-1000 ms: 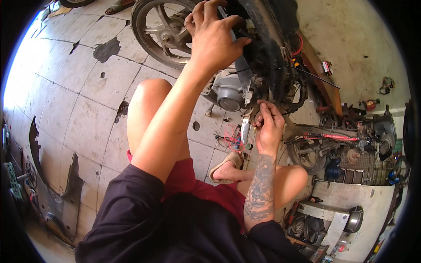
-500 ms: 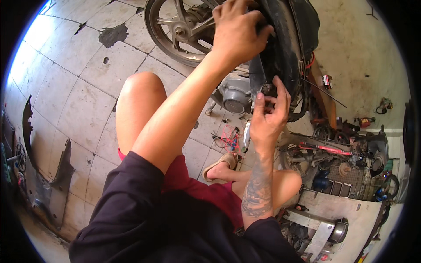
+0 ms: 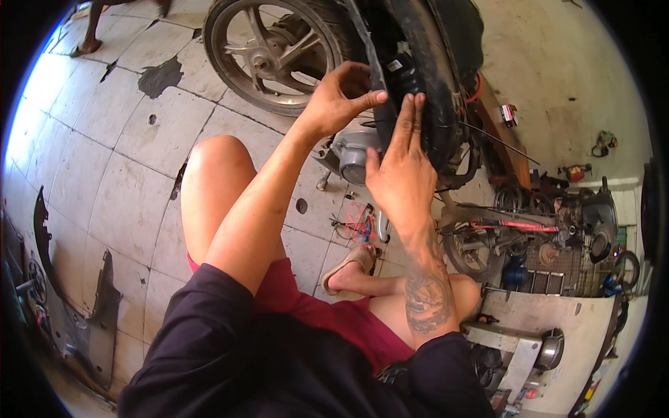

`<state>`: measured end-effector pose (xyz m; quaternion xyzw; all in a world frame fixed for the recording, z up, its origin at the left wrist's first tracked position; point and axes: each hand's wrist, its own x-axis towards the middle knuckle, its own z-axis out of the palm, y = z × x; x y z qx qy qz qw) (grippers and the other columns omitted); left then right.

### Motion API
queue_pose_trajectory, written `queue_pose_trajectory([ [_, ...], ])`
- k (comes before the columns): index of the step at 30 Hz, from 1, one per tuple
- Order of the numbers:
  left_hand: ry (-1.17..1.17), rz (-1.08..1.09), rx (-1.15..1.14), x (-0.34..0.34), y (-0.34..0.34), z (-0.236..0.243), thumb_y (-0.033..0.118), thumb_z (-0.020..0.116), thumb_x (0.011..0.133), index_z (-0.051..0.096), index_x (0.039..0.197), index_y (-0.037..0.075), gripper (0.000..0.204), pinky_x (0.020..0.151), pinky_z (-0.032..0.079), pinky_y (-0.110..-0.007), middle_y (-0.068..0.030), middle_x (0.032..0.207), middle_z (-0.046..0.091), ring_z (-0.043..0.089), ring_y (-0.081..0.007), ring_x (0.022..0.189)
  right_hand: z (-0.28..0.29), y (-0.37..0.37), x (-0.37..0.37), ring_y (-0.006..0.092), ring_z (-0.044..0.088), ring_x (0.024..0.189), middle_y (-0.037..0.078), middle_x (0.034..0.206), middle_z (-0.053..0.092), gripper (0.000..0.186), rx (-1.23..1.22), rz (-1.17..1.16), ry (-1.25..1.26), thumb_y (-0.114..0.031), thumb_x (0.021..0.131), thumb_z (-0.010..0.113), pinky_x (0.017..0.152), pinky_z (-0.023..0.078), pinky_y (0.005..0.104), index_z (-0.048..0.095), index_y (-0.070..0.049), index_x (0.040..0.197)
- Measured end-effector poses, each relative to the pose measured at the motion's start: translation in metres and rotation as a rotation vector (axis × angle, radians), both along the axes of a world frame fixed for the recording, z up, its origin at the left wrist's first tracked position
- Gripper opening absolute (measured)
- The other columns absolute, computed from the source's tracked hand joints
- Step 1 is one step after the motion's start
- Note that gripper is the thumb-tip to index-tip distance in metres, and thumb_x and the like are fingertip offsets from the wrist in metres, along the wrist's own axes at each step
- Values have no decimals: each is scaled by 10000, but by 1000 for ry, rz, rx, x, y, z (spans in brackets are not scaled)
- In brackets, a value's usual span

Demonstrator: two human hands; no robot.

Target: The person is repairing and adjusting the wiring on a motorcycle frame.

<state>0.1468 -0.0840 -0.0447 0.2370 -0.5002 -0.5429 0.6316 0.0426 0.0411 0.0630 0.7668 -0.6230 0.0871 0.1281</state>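
Note:
A motor scooter with a black body (image 3: 435, 76) stands before me, its spoked rear wheel (image 3: 261, 63) at the far left of it. My left hand (image 3: 338, 101) holds the edge of a long black side panel (image 3: 375, 70), thumb across the edge and fingers on its outer side, partly hidden. Between panel and body a dark gap shows, with a small white label (image 3: 395, 66) inside. My right hand (image 3: 403, 174) has two fingers stretched flat into the gap's near end, thumb apart. A round grey engine cover (image 3: 354, 166) sits below the panel.
Red wire and small parts (image 3: 359, 223) lie on the tiles by my sandalled foot. Loose grey body panels (image 3: 94, 327) lean at left. Another dismantled motorbike (image 3: 516, 226) and a wire rack (image 3: 550, 272) are at right. Another person's leg (image 3: 90, 31) shows far left.
My left hand has come down the panel toward me, and my right hand has moved up and left against it. The gap behind the panel shows more. Another person's leg has appeared.

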Motion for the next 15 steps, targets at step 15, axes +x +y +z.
queue_pose_trajectory([
  [15, -679, -67, -60, 34, 0, 43, 479, 679, 924, 680, 1116, -52, 565, 769, 518, -331, -99, 923, 723, 636, -139, 841, 59, 118, -132, 246, 688, 908, 146, 1102, 684, 457, 364, 19, -314, -110, 869, 697, 806, 548, 352, 592, -48, 1309],
])
